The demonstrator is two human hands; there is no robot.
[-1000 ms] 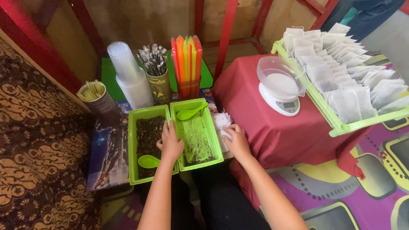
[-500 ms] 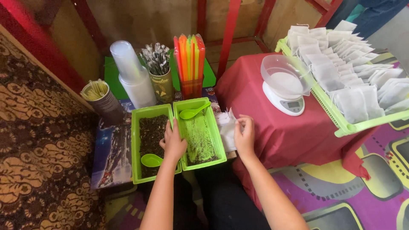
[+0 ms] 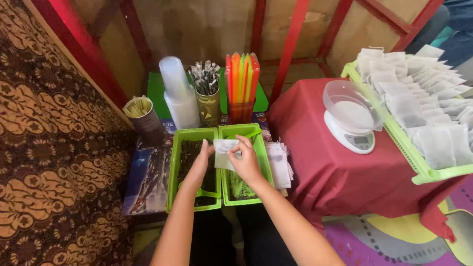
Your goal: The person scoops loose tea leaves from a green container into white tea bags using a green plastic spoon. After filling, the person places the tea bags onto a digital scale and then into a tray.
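Both my hands hold a small white paper bag (image 3: 224,151) above two green trays. My left hand (image 3: 201,162) pinches its left edge and my right hand (image 3: 246,160) grips its right side. The left green tray (image 3: 172,167) holds dark dried leaves and a green spoon (image 3: 207,193). The right green tray (image 3: 262,152) holds greener dried leaves, mostly hidden under my right hand. A pile of empty white bags (image 3: 280,165) lies just right of that tray.
A white kitchen scale with a clear bowl (image 3: 347,116) stands on the red cloth-covered table (image 3: 340,177). A long green tray with several white bags (image 3: 423,113) sits at the right. Behind the trays stand stacked clear cups (image 3: 178,96), a tin of sachets (image 3: 206,93), coloured straws (image 3: 241,81) and a can (image 3: 142,117).
My right hand took a white bag from the pile at the right and brought it over the trays. My left hand rose from the tray edge to take hold of the bag too.
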